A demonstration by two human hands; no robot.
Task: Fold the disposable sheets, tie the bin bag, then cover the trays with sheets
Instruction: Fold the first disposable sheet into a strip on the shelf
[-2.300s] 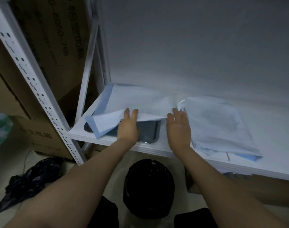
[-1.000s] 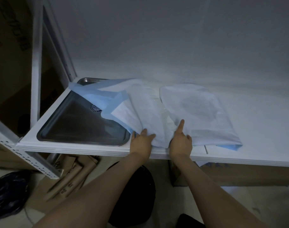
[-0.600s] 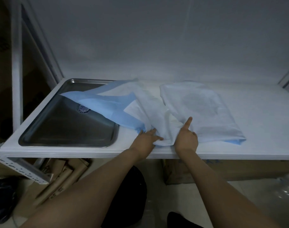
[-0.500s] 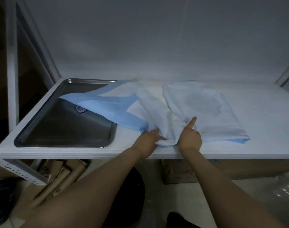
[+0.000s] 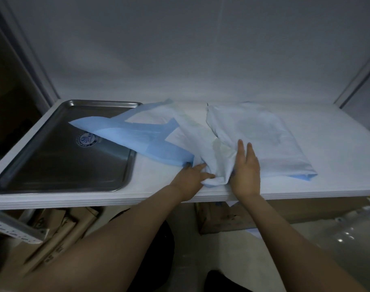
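Under the shelf: brown paper rolls [image 5: 53, 230] at left, a cardboard box [image 5: 226, 220] at right. A dark rounded shape between the forearms may be the bin; too dim to confirm.

At the front edge of the shelf [image 5: 331, 157], both hands meet on one bunched end of the loose sheet [image 5: 190, 131]. The left hand [image 5: 189, 175] pinches the gathered corner between thumb and fingers. The right hand [image 5: 246, 169] is flat, fingers straight, laid against the bunch from the other side. Probably it steadies the material while the left hand draws it in.

That sheet, white with blue borders, trails back and left from the hands. Its blue tip hangs over the right part of the steel tray [image 5: 53, 165]; most of the tray is uncovered. Judgement: the sheet is mid-gather, neither folded nor spread as a cover.

In the tray: the blue tip, and a round printed label [image 5: 85, 140] on the floor.

Just right of the hands, the folded sheet [image 5: 262, 133] lies flat, a blue edge showing at its near corner. It touches the right hand's outer side.

Behind: plain white wall.
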